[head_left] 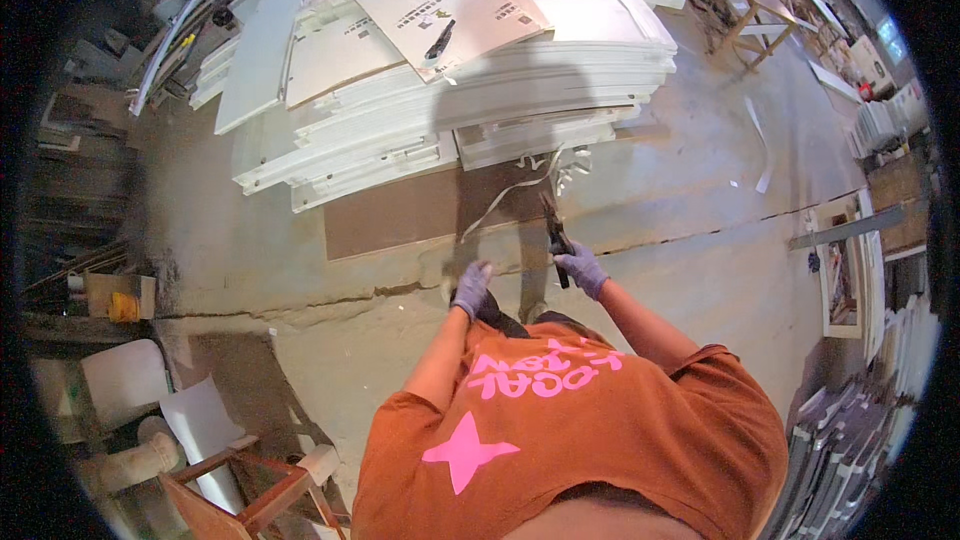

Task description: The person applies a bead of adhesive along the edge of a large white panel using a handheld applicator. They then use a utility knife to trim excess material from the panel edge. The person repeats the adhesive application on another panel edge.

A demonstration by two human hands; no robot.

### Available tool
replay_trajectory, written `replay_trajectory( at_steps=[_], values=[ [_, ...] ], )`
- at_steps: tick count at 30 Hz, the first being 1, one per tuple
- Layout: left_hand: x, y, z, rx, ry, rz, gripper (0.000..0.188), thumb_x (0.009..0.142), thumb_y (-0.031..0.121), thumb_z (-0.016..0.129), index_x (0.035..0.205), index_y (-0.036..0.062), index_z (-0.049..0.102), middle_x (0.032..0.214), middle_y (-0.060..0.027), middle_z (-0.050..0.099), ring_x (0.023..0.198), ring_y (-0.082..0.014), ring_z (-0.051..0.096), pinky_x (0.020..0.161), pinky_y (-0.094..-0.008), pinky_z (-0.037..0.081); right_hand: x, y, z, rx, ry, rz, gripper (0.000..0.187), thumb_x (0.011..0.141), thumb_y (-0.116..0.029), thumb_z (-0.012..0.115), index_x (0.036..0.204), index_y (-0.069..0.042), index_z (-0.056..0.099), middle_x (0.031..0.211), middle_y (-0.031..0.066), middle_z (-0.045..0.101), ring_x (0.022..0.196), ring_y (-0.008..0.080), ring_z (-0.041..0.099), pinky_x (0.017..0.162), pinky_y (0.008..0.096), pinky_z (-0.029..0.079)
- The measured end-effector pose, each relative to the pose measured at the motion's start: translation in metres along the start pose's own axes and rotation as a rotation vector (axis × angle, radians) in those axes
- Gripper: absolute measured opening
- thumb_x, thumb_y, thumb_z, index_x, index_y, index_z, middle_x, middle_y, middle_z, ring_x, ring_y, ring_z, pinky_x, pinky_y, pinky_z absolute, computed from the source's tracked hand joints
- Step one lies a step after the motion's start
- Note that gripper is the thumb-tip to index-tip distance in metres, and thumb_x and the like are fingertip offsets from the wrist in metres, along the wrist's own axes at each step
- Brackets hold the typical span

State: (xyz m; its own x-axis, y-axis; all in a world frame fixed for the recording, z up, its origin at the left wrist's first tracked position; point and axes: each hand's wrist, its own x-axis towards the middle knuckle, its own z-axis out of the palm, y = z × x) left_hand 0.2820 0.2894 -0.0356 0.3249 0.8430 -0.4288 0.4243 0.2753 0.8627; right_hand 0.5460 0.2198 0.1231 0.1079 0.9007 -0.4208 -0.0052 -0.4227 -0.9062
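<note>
While both gloved hands work low over the concrete floor (300, 270), the right hand (581, 268) is closed around the handles of a dark plier-like cutter (553, 236), whose nose points up and away toward the stack of white panels (520, 90). A thin pale strip (505, 195) curves from the foot of that stack down toward the left hand (471, 286); the cutter's tip lies just beside the strip, though contact cannot be made out at this size. The left hand, in a purple glove, is curled with fingers bent, apparently gripping the strip's near end, but the grip itself is too small to confirm. Beneath the strip lies a flat brown board (400, 215), its far edge tucked under the stack. On top of the stack rest printed cardboard sheets (440, 5), and a dark tool (440, 40) lies on one of them. A long crack (330, 295) runs across the floor just left of the left hand. At the lower left corner stands a wooden frame (250, 495) beside white curved pieces (125, 375). The person's orange shirt (600, 420) fills the lower edge.
</note>
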Motion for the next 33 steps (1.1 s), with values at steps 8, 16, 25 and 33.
replay_trajectory(
  at_steps=[8,16,25,33],
  values=[
    [0.175,0.127,-0.109,-0.565,0.000,-0.081,0.043,0.090,0.028,0.054,0.128,0.0106,0.045,0.111,-0.0055,0.058,0.093,-0.0151,0.055,0.077,-0.0298,0.046,0.198,-0.042,-0.011,-0.092,-0.024,-0.150,0.026,0.078,-0.015,0.058,0.101,-0.004,0.059,0.077,-0.0023,0.053,0.068,0.0077,0.047,0.060,0.0246,0.043],
    [0.319,0.212,-0.167,-0.498,0.009,-0.141,0.058,0.086,0.042,0.056,0.134,0.0139,0.039,0.118,0.0003,0.054,0.103,-0.0159,0.052,0.077,-0.0318,0.044,0.343,-0.046,0.022,-0.017,-0.143,-0.022,0.055,0.077,-0.011,0.063,0.128,0.000,0.046,0.113,0.0087,0.056,0.101,0.0175,0.052,0.090,0.0289,0.042],
    [0.378,0.191,-0.150,-0.685,0.056,-0.093,0.042,0.087,0.036,0.055,0.121,0.0104,0.053,0.112,0.0000,0.058,0.099,-0.0135,0.055,0.084,-0.0307,0.044,0.461,-0.072,-0.013,-0.219,-0.486,-0.035,0.053,0.069,-0.008,0.059,0.120,0.002,0.050,0.105,0.0125,0.058,0.096,0.0171,0.053,0.089,0.0305,0.043],
    [0.369,0.177,-0.118,-0.512,0.053,-0.034,0.030,0.085,0.020,0.060,0.110,0.0031,0.059,0.101,-0.0028,0.060,0.093,-0.0129,0.056,0.086,-0.0292,0.045,0.523,-0.070,-0.018,-0.345,-0.702,-0.238,0.038,0.072,-0.011,0.059,0.109,-0.001,0.058,0.085,0.0060,0.059,0.081,0.0137,0.054,0.077,0.0292,0.046]
  ],
)
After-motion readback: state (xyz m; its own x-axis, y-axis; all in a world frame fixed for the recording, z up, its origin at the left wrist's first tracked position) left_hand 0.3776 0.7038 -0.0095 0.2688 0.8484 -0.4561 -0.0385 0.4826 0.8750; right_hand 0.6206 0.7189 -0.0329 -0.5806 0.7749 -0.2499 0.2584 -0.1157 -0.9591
